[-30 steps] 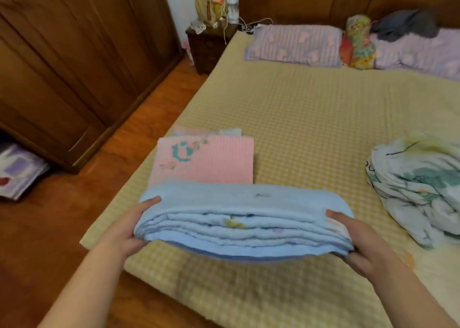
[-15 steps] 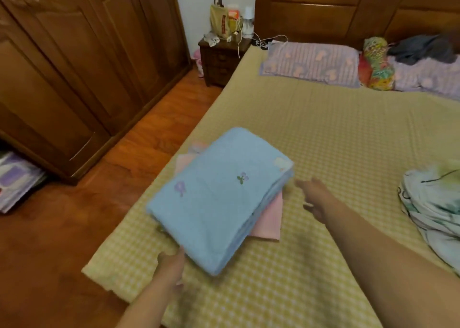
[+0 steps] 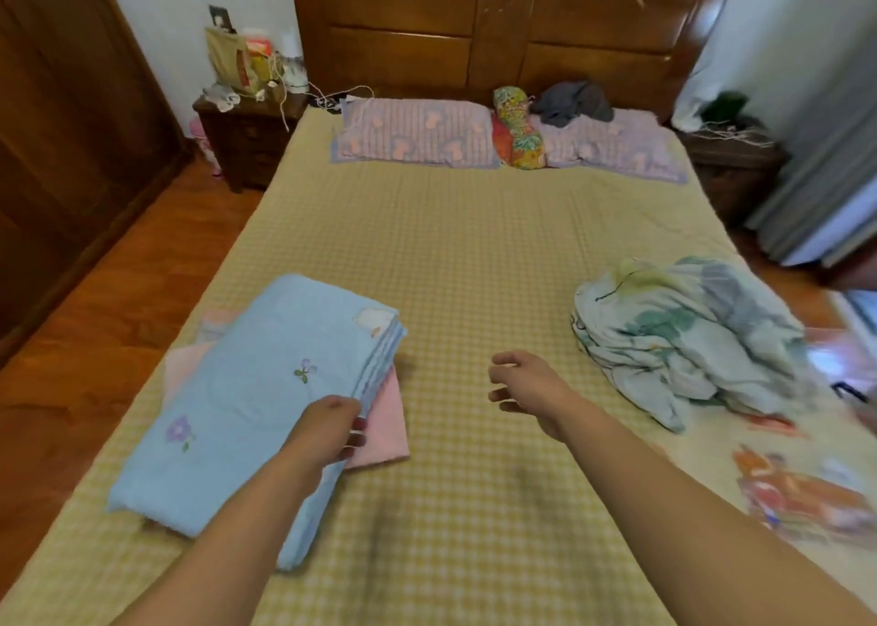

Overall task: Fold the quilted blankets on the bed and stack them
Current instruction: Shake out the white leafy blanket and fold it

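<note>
Blue blanket (image 3: 247, 402) now rests stacked; right hand (image 3: 527, 388) withdrawn.

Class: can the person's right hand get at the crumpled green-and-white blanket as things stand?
Probably yes: the right hand hovers empty, and only bare checked yellow bedsheet lies between it and the crumpled green-and-white blanket.

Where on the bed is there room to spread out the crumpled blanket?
The widest bare patch of the checked bed sheet lies between the pillows, the blue folded blanket and the crumpled blanket. The near left corner is crowded by the blue blanket stacked on the pink one.
</note>
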